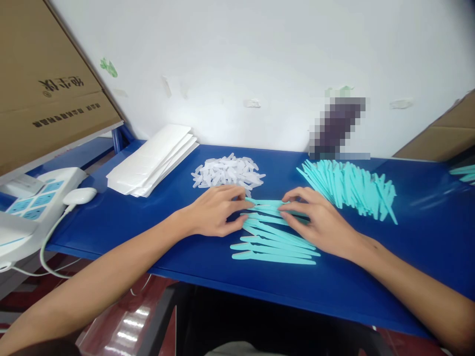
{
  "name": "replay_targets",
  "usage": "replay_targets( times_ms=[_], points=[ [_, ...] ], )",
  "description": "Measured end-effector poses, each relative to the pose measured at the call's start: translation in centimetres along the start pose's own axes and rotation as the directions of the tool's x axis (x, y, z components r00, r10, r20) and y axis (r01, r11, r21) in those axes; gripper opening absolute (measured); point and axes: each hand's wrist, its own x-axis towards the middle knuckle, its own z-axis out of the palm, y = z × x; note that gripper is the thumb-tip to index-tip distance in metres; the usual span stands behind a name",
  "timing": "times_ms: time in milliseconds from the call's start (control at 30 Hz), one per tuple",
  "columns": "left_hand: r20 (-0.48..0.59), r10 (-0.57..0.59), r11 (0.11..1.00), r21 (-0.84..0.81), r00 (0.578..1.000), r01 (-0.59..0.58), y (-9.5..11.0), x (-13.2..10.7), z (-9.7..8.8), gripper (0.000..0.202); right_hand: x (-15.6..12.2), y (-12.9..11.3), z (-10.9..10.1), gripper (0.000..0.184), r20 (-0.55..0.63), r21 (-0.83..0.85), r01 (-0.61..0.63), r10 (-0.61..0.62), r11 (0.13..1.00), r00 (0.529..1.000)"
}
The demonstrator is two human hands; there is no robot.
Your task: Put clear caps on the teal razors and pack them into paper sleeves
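Several turquoise eyebrow razors [276,243] lie side by side on the blue table in front of me, blade ends to the left and handles to the right. At the far end of this row, my left hand [220,210] pinches the left end of a razor between bent fingers. My right hand [319,220] has its fingertips closed at the right end of the same razor, partly covering other handles. Just behind my left hand is a heap of small translucent white blade caps [230,170]. A larger pile of turquoise razors [351,188] lies beyond my right hand.
White flat packets [152,160] are stacked at the back left. A white power strip [44,198] with a plugged-in cable [46,247] sits at the left edge. Cardboard boxes [52,84] stand on both sides, and a white wall [230,59] closes off the back.
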Motion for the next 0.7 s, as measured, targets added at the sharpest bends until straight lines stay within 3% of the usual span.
replay_targets(
  times_ms=[133,333,500,700],
  points=[
    [0.004,-0.069,0.997,0.036,0.998,0.069,-0.3,-0.1,0.0,0.041,-0.1,-0.4,0.0,0.032,0.041,0.013,0.01,-0.01,1.0,0.999],
    [0.107,-0.037,0.999,0.023,0.994,0.034,0.2,-0.1,0.2,0.054,0.1,-0.7,0.0,0.037,0.046,0.012,-0.036,0.035,0.999,0.998],
    [0.145,-0.021,1.0,-0.006,0.989,0.022,0.5,0.0,0.1,0.052,0.2,-0.3,-0.2,0.041,0.112,-0.015,-0.061,0.063,0.998,0.992],
    [0.126,-0.013,1.0,-0.009,0.992,0.014,0.3,-0.1,-0.3,0.047,0.1,0.9,-0.5,0.042,0.101,-0.024,-0.086,0.088,0.996,0.991]
  ],
)
